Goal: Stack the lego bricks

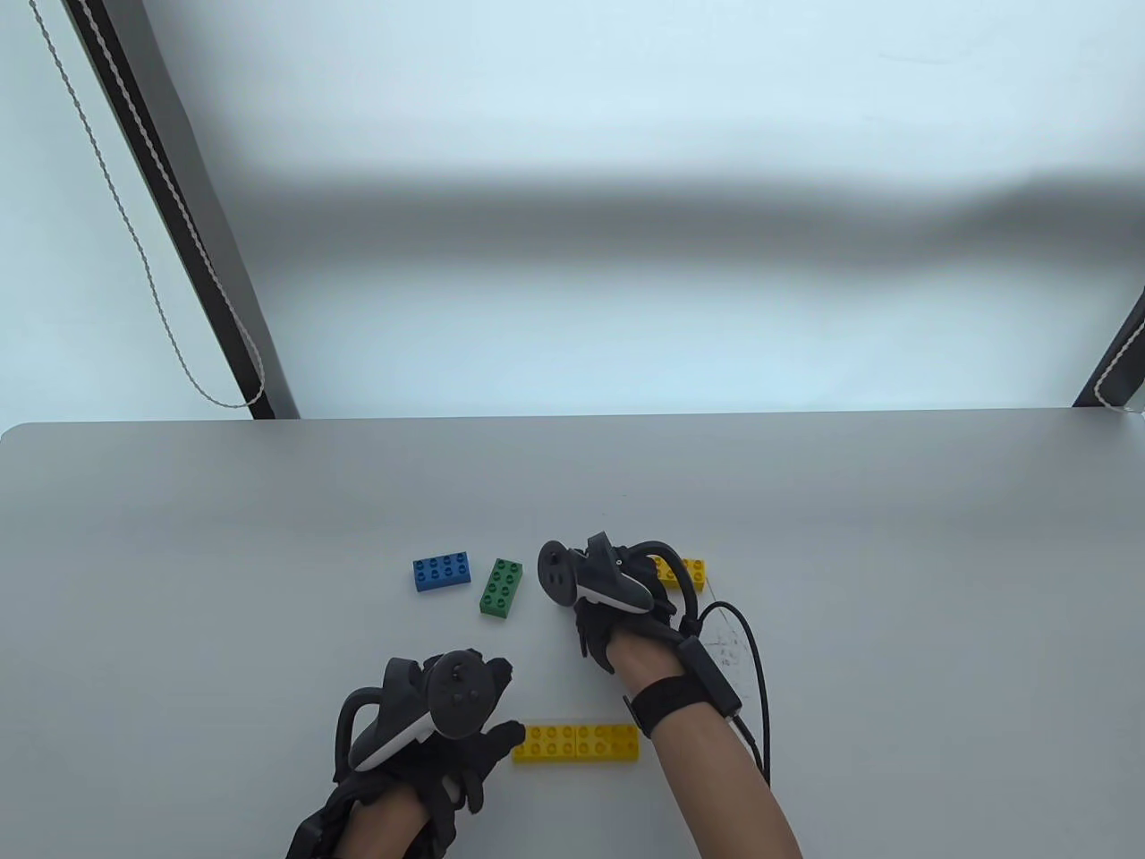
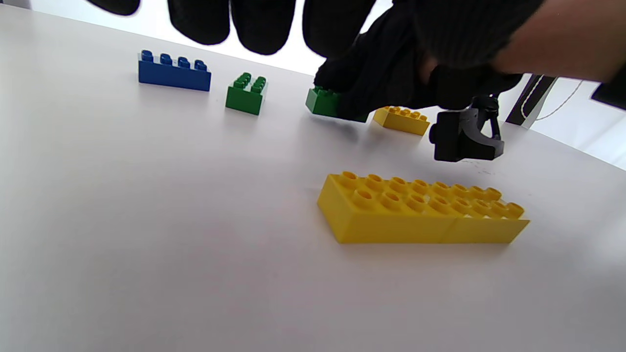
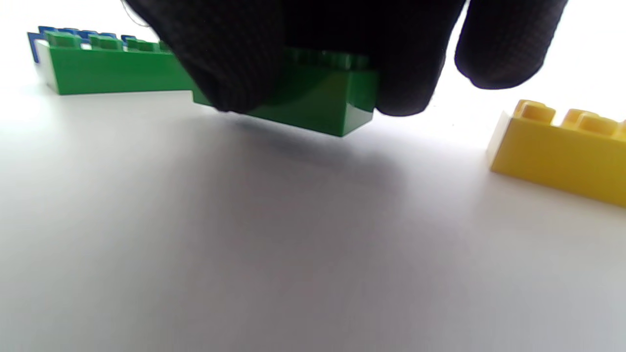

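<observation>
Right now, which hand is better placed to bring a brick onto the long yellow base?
Right. The right hand already grips a green brick, tilted off the table. The left hand holds nothing; it rests by the left end of the long yellow base, placed to steady it.

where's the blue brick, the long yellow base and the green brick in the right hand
blue brick [image 1: 442, 570], table view, on its studded top
long yellow base [image 1: 576, 743], table view, middle of its studded top
green brick in the right hand [image 3: 320, 100], right wrist view, on its side wall between the fingers
</observation>
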